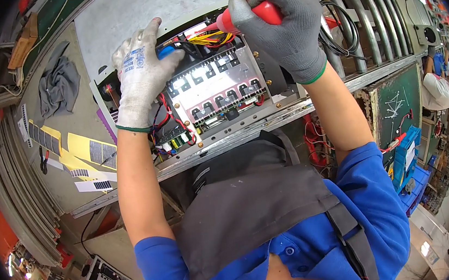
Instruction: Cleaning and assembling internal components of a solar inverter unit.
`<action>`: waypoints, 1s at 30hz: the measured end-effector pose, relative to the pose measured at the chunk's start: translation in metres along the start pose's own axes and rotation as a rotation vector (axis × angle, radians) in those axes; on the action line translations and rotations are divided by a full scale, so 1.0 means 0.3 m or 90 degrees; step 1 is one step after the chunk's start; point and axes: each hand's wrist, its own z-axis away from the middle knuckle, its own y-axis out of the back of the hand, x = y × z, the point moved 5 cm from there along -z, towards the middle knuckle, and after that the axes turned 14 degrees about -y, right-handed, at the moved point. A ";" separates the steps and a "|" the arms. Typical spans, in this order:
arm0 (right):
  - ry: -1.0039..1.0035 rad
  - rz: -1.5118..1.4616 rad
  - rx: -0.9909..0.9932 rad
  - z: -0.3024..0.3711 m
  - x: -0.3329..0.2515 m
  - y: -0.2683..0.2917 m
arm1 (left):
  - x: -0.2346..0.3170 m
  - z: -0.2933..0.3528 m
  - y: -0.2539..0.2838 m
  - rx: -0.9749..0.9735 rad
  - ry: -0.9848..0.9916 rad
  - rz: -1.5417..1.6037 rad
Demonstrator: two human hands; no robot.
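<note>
My right hand [292, 29], in a grey glove, grips a red squeeze bottle [267, 13] whose thin tapered nozzle slants left toward yellow wires [214, 38]. These wires lie inside an open metal chassis [219, 140] of an electrical unit. My left hand [143, 66], in a white glove with blue print, rests with fingers apart over the chassis's left side. Its thumb stretches out by a blue part [167, 51], and its palm hides what lies beneath. Below the wires sits a silvery plate [213, 81] with rows of black components. A green circuit board [177, 136] shows at the near left.
A grey cloth [59, 83] and yellow label sheets [91, 148] lie on the bench at left. Metal tubes [356, 11] and a coiled black cable [343, 45] are at the far right. A green cabinet [396, 103] stands at right. Other people are in the background.
</note>
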 end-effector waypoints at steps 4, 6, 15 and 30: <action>0.191 -0.085 0.090 0.036 0.110 -0.006 | 0.042 -0.028 0.012 -0.025 -0.014 0.014; 0.037 0.013 0.022 0.005 0.001 0.007 | 0.025 -0.011 0.010 -0.017 -0.009 -0.012; 0.009 -0.020 0.046 0.024 0.131 0.021 | 0.065 -0.034 0.000 -0.005 -0.033 -0.036; -0.178 0.185 0.058 0.196 0.376 0.218 | 0.213 -0.114 -0.001 0.045 -0.206 -0.106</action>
